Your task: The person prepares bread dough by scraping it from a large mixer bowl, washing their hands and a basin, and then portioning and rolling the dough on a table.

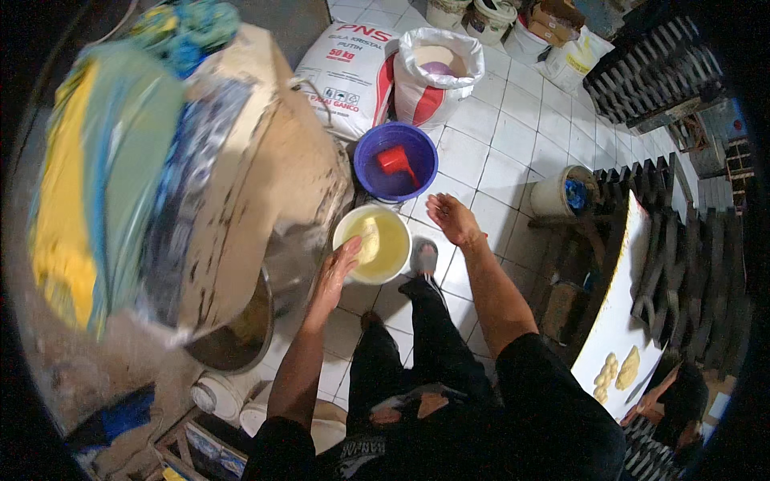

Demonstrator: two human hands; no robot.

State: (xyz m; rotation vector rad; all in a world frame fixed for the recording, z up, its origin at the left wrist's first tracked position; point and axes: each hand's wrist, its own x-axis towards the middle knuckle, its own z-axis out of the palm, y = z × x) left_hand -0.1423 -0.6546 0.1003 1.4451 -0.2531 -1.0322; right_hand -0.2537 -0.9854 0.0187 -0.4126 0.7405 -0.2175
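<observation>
My left hand [343,261] is over the left rim of a white bucket [374,280] of yellowish liquid, its fingers stretched out. A pale yellow lump [369,242] shows in the bucket beside those fingertips; whether they touch it I cannot tell. My right hand [454,220] hovers above the tiled floor, right of the bucket, fingers loosely extended and nothing visible in them. Just beyond the bucket stands a purple-blue tub [395,192] with a red dipper [393,160] inside.
Large white sacks [345,76] stand at the back, one open [437,76]. Covered bulky material [233,160] fills the left. To the right, a white table [609,321] carries shaped dough pieces [629,367], with another person [678,397] beside it. A pail [553,192] stands beyond the table.
</observation>
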